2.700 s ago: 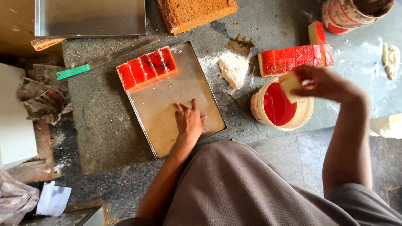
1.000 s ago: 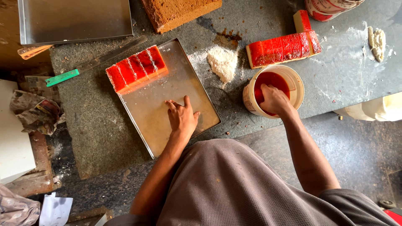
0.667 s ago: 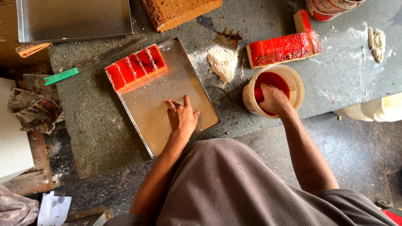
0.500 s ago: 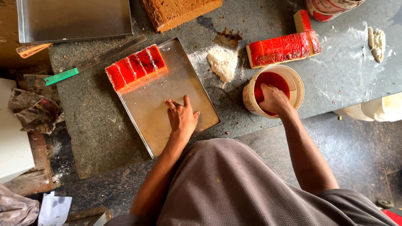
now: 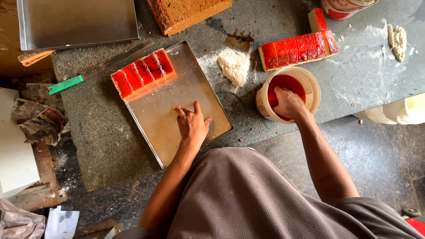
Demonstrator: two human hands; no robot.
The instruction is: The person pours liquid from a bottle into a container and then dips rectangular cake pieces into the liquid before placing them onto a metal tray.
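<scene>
Two hands work over a wide grey stone desk (image 5: 367, 79), dusted with white powder toward its right end. Largest on it are two metal trays: one bare steel tray (image 5: 77, 22) at the far left corner, and a second, shallow tray (image 5: 155, 132) lying askew near the desk's near edge. Beside the far edge sits a thick slab of brown sponge cake (image 5: 186, 13). A row of red-coated cake slices (image 5: 142, 73) fills the far end of the shallow tray, and a longer row of red-coated slices (image 5: 296, 48) lies straight on the desk toward the right, just behind a cream plastic bucket (image 5: 265, 106) of red liquid that stands at the near edge. A long steel ruler with a green end (image 5: 66, 84) lies slantwise left of the shallow tray. A small heap of white crumbs (image 5: 234, 66) rests between tray and bucket, and a smear of pale dough (image 5: 398, 40) sits near the right edge.

The left hand (image 5: 192, 126) lies flat on the bare floor of the shallow tray, its grip spread wide and holding nothing. The right hand (image 5: 287, 104) is dipped into the bucket, fingers down in the red liquid; whether its grip closes on anything there I cannot tell.
</scene>
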